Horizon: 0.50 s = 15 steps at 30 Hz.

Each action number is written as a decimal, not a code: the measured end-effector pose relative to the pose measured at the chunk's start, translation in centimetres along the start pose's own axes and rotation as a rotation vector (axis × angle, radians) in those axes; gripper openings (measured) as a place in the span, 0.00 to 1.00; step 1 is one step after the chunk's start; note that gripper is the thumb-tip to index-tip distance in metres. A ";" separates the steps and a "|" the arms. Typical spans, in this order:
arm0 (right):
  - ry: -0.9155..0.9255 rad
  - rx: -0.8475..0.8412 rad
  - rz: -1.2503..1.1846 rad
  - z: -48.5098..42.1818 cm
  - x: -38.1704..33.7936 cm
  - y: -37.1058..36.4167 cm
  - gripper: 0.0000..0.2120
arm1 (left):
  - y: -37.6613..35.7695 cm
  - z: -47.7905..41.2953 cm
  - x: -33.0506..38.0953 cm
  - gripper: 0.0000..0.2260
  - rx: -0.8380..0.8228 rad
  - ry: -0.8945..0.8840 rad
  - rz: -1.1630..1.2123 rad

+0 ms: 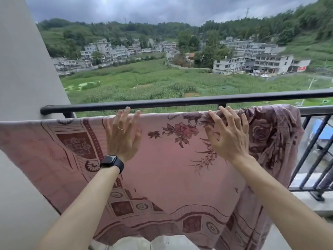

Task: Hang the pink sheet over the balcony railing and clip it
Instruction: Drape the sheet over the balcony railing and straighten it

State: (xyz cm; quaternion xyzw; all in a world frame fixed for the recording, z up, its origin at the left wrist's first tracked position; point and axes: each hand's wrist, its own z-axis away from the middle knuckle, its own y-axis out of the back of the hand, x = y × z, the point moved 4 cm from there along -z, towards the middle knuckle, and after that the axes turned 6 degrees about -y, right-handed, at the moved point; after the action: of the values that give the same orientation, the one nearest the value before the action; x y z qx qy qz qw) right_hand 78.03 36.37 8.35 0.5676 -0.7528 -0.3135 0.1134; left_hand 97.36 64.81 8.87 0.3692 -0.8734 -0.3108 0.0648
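Observation:
The pink sheet [162, 159], printed with dark red flowers and borders, hangs draped over a lower bar just in front of the black balcony railing [180, 101]. Its right end is bunched in folds near the railing's corner. My left hand [122, 136], with a ring and a black watch on the wrist, rests flat against the sheet's top edge, fingers spread. My right hand [227, 136] lies the same way further right, fingers apart on the flower print. Neither hand grips the cloth. No clip is visible.
A grey wall [27, 69] stands at the left where the railing ends. Black vertical bars [315, 150] continue at the right above a concrete ledge. Beyond the railing lie green fields and buildings far below.

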 end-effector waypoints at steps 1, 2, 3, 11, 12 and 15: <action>-0.034 0.004 -0.020 -0.1 -0.9 0.2 0.28 | 0.3 -0.3 -1.2 0.24 0.006 0.080 0.003; -0.054 0.004 -0.034 -0.3 -2.1 0.1 0.28 | 0.6 -0.5 -2.6 0.23 0.000 0.161 0.021; -0.053 -0.009 -0.045 -0.5 -3.5 0.0 0.29 | 0.8 -0.5 -4.1 0.22 -0.020 0.213 0.047; 0.158 -0.215 -0.111 -2.2 -18.9 -4.2 0.31 | 2.4 1.9 -10.6 0.22 -0.202 0.140 -0.009; 0.185 -0.241 -0.113 -2.4 -20.7 -4.8 0.31 | 2.6 2.4 -11.5 0.23 -0.219 0.172 -0.007; 0.242 -0.268 -0.154 -3.2 -25.8 -6.1 0.31 | 3.6 3.6 -14.8 0.25 -0.194 0.285 0.001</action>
State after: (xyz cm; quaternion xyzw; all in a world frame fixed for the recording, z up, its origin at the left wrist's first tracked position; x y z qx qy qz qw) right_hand 93.06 58.19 11.96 0.6371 -0.6393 -0.3480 0.2534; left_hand 104.62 78.68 9.84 0.4010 -0.8216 -0.3380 0.2235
